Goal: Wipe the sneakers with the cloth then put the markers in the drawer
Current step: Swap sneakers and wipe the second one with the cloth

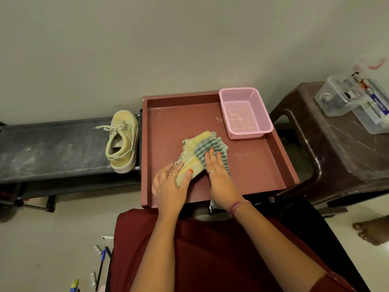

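While the left hand (171, 184) pins a sneaker (192, 157) on its side in the red drawer (263, 165), thumb curled over the sole and fingers (179, 165) laid along the upper, the right hand (214, 165) presses a striped cloth (207, 148) flat on it w/ straight fingers, holding nothing else. A pink basket (245, 112) sits in the drawer's far right corner. The 2nd sneaker (123, 141) waits upright on the dark shelf (52, 148) just left of the drawer; markers (101, 264) lie on the floor, near-left of the drawer. Wiping looks midway. To do it well, probably: steady the heel end, sweep toe to heel w/ even pressure, refold cloth to a clean face, turn the shoe for its hidden side.
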`<state>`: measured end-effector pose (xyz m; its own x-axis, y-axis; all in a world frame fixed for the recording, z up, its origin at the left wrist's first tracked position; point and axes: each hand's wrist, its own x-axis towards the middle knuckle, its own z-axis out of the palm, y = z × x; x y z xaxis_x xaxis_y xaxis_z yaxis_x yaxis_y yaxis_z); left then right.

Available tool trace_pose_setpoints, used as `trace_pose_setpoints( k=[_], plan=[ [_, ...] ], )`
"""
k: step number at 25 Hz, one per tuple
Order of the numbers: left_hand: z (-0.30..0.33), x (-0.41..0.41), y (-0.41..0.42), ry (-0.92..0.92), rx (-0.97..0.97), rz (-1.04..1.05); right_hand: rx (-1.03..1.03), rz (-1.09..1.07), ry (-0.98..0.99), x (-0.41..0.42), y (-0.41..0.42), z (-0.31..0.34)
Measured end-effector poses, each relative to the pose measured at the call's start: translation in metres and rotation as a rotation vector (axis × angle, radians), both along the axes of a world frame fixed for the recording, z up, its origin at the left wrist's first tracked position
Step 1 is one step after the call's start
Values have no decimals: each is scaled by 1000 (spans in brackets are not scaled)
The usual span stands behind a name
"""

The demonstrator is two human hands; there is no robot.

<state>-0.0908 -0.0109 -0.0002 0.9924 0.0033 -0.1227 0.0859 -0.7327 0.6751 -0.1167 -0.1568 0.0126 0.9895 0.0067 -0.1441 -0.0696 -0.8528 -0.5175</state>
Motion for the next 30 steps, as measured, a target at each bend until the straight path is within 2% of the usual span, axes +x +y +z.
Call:
trace_pose_setpoints(
  k=[2,4,7,9,11,13,15,18,22,23,27,30],
  plan=[
    [-7,1,2,-7,-23,0,-28,85,-3,-13,7,-6],
    [-10,-1,3,-39,-39,-9,-150,122,-112,-15,4,-17],
    [-11,-3,2,-65,-65,-17,-305,-25,-195,2,-8,-16],
    [-11,-4,2,-77,-91,-24,-227,-137,-72,20,-21,-13],
    [-13,-7,2,-100,-93,-34,-54,-245,65,40,-39,-9],
    [-14,-7,2,-108,-96,-27,131,-271,170,55,-57,-2],
    [-15,-6,2,-114,-102,-21,185,-255,222,60,-66,4],
    [-18,-5,3,-111,-107,-13,-4,-224,178,45,-48,2],
    [-17,-5,3,-100,-108,-24,-239,-17,-143,-6,2,-7],
    [-17,-6,3,-106,-115,-30,-254,14,-152,-9,5,-6],
    [-19,-11,5,-129,-161,-38,-273,-27,-2,36,-19,4],
    [-20,-16,3,-139,-136,-53,-56,-130,251,90,-61,5]
  ],
)
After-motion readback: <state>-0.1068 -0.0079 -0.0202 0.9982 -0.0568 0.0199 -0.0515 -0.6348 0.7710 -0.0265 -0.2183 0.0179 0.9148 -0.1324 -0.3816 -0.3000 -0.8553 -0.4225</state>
